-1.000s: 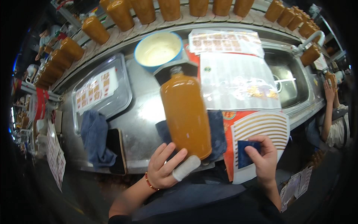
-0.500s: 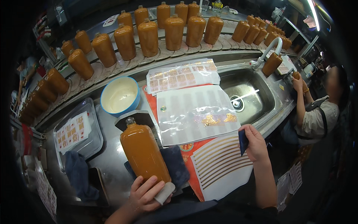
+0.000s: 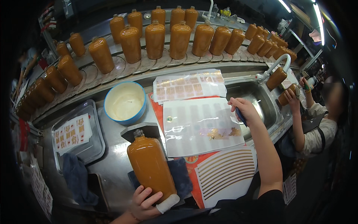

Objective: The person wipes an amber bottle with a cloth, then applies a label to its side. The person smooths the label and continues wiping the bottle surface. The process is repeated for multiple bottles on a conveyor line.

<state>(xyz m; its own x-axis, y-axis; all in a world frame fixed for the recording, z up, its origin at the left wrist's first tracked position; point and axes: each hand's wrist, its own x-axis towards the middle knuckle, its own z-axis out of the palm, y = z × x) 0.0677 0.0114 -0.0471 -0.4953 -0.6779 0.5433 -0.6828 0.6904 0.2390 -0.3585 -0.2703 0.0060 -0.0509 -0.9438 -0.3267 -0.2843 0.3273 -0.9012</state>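
Observation:
An amber-brown glass bottle (image 3: 153, 161) lies tilted on a dark folded cloth (image 3: 181, 174), its neck toward a grey angled rest (image 3: 129, 130). My left hand (image 3: 144, 204) is closed around its base, with a white cover (image 3: 167, 204) over the thumb. Pinched in my right hand (image 3: 246, 112) is a dark blue flat scraper-like piece (image 3: 240, 116), held above the right edge of a white decal sheet (image 3: 186, 138). Gold decal remnants (image 3: 220, 133) show on that sheet. Below it lies a sheet with curved gold stripes (image 3: 225, 171).
A blue-rimmed bowl (image 3: 143, 98) stands beyond the bottle. On the left are a metal tray (image 3: 100, 143) with decals and a blue cloth (image 3: 79, 179). A sink (image 3: 269, 120) lies right. Bottles line the conveyor (image 3: 149, 67) behind; a co-worker (image 3: 317, 128) handles a bottle at right.
My right hand has moved up and away, from over the striped sheet to the decal sheet's right edge, still with the blue piece. The left hand keeps hold of the bottle. Conveyor bottles have shifted.

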